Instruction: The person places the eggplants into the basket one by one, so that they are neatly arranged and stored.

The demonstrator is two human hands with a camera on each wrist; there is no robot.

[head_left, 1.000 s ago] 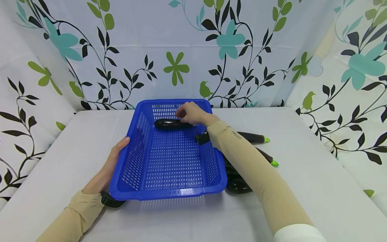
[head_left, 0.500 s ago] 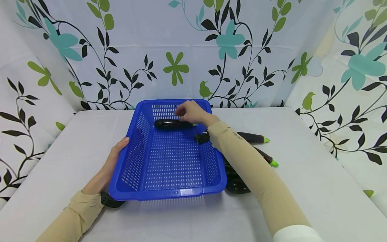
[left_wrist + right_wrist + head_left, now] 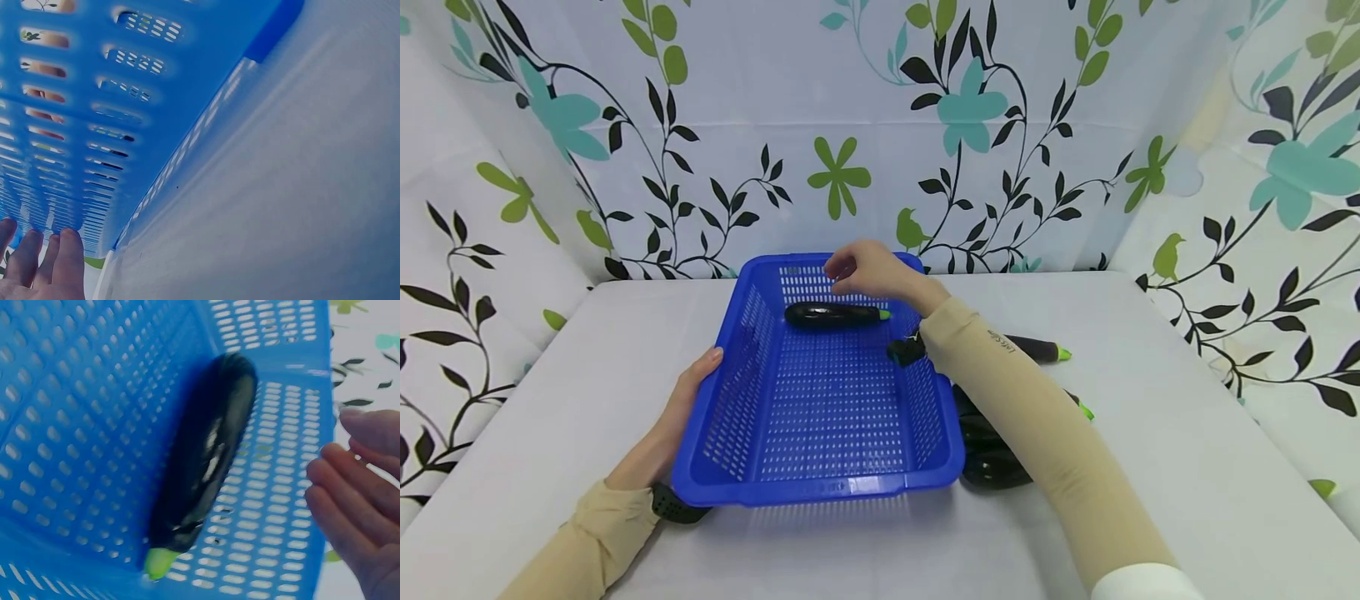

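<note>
I have the right hand (image 3: 872,271) loosely curled, holding nothing, just clear of the eggplant (image 3: 831,315) inside the basket (image 3: 805,492) by its far wall. A careless shove from the left hand (image 3: 681,400) (fingers straight against the side) might roll it.

In the blue basket (image 3: 820,492), a black eggplant (image 3: 835,315) is tipped green; behind the basket, shaded cloth (image 3: 790,92), apparently white, is leaf-printed.
</note>
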